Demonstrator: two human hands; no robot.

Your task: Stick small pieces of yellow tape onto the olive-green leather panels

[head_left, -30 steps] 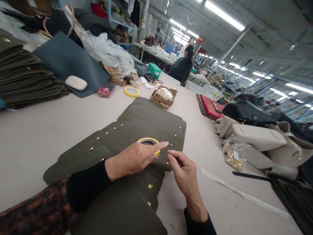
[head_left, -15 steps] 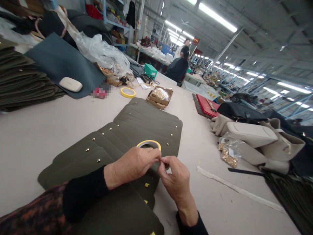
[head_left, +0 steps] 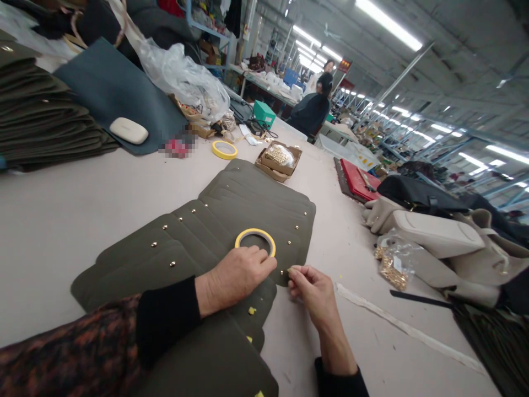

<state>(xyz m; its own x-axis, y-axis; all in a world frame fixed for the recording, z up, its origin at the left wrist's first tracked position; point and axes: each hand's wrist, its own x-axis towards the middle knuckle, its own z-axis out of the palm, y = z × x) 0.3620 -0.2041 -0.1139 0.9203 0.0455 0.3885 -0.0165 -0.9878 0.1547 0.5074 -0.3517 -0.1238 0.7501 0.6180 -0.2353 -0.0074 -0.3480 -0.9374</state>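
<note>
My left hand is closed around the near side of a roll of yellow tape, which it holds above an olive-green padded panel. To its right, my right hand pinches a small yellowish bit, apparently torn tape, at the panel's right edge. A gap separates the two hands. Small gold studs dot the panel, one of them just beside my right fingertips. Crumpled yellow tape pieces stick to the panel's nearer part, below my left hand.
A second yellow tape roll and a cardboard box of gold studs lie farther back. Stacked dark panels stand at left. Beige bags, a plastic bag of gold hardware and a pale strip are at right. A co-worker sits beyond.
My hands were together at the tape roll; now they are apart. My right hand has moved right and slightly down with the yellowish bit. The camera view has shifted a little.
</note>
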